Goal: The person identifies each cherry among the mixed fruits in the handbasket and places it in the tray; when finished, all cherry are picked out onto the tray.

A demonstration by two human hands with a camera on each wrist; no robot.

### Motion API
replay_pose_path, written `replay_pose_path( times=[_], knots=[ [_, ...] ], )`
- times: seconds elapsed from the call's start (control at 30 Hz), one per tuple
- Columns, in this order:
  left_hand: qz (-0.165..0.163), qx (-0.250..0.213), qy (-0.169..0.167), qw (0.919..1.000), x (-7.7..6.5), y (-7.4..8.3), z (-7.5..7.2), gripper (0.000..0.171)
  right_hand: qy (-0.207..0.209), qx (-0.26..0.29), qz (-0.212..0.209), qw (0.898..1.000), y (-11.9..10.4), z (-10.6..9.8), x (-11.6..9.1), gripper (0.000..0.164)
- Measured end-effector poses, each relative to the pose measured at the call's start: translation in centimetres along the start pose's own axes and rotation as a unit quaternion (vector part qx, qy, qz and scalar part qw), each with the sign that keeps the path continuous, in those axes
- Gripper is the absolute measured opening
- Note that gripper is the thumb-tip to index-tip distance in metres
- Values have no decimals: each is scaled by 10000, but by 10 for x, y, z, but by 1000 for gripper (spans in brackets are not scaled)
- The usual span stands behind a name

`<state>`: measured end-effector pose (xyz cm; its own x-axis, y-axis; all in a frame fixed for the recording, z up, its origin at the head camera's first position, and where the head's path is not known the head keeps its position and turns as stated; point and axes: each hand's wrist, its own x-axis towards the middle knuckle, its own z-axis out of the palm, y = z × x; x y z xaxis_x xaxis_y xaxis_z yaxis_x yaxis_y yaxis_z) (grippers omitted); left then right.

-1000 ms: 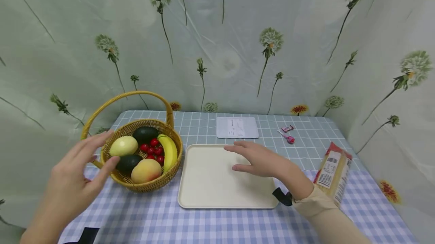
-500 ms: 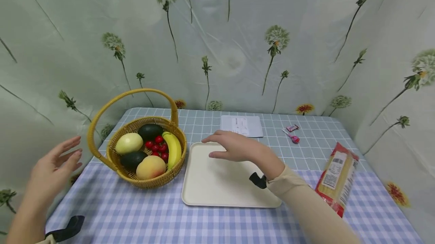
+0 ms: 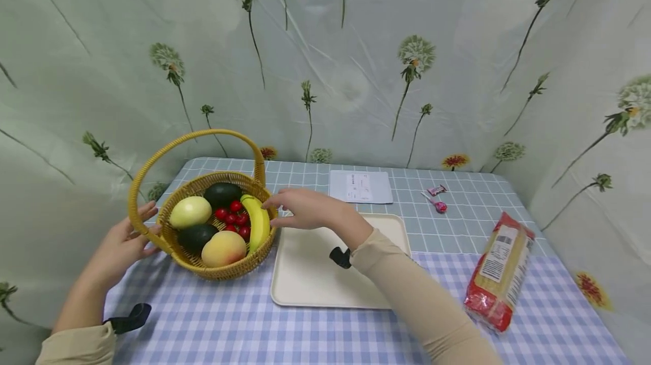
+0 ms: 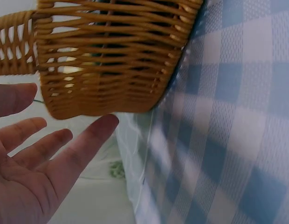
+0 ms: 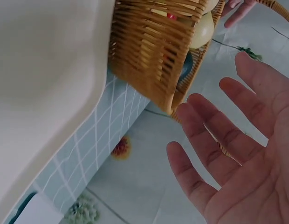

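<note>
A yellow wicker basket (image 3: 213, 272) with a tall arched handle stands at the table's left. Inside lie a banana (image 3: 258, 226), a peach (image 3: 224, 248), a pale green fruit (image 3: 190, 212), two dark green fruits and several red cherry-like fruits. My left hand (image 3: 119, 249) is at the basket's left side, by the foot of the handle. Its fingers (image 4: 86, 144) spread loosely beside the weave; contact is unclear. Over the white tray's left part, my right hand (image 3: 305, 208) reaches to the basket's right rim near the banana. Its fingers (image 5: 207, 135) are extended, with nothing in the palm.
The cream tray (image 3: 305, 291) lies right of the basket. Behind it is a grey-white card or packet (image 3: 361, 187). A lollipop (image 3: 438, 205) and a wrapped candy (image 3: 436, 190) lie at the back right. A red-ended noodle pack (image 3: 500, 272) lies at the right.
My left hand draws back left, then moves in to the basket's left side. My right hand travels left from above the tray to the basket's right rim. The basket looks unmoved.
</note>
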<state>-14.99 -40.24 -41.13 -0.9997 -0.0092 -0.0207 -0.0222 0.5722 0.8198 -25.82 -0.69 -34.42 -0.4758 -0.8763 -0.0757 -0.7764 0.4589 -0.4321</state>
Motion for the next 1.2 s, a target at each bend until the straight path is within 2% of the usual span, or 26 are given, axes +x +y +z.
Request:
replay_pose_path(
  times=[0.3,0.43,0.57,0.7,1.0,1.2],
  knots=[
    [2,2,-92,10000,5,-4,5,73,-373,-400,8,9985,-18,4,48,46],
    [-37,-243,-150,9996,3,-8,8,73,-538,-484,-59,9974,-22,8,67,42],
    [-108,-458,-62,9989,3,-10,11,72,-727,-497,42,9961,-27,9,83,38],
    [-218,-513,44,9984,6,-8,12,70,-952,-324,411,9941,-31,10,95,41],
    [-383,-593,61,9975,3,-4,11,70,-1371,-209,1334,9813,-30,8,118,43],
    [-497,-767,24,9958,5,-3,11,71,-1563,81,1561,9753,-29,4,123,35]
  ],
)
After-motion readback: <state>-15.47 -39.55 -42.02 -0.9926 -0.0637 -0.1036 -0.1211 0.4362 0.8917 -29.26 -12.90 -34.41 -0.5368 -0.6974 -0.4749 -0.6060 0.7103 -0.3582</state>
